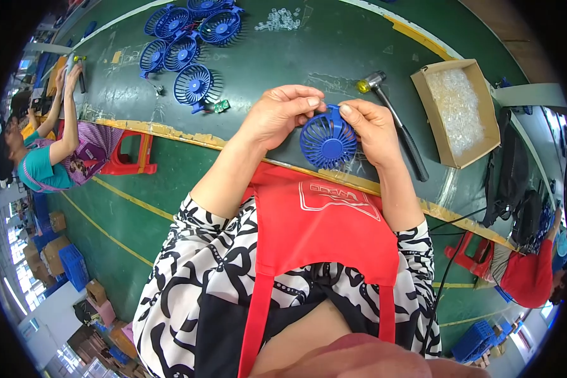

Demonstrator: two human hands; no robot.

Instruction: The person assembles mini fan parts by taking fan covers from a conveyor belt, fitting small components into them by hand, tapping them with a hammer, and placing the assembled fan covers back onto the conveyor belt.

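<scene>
A blue round fan housing (331, 146) with a slotted grille is held over the table's front edge. My right hand (373, 129) grips it by the short neck at its top, thumb on the near side. Beside that neck, my left hand (285, 114) is closed in a pinch; whatever sits between its fingertips is too small to make out. A hammer (398, 126) with a yellow-tipped head and black handle lies just right of my right hand. Further left are a single blue fan housing (193, 84) and a small green circuit board (221, 106).
More blue fan housings (181, 51) are grouped at the far left, near a pile of small clear plastic parts (280, 19). A cardboard box (440, 123) of clear pieces stands on the right. Co-workers sit at left and right, one beside a red stool (130, 153).
</scene>
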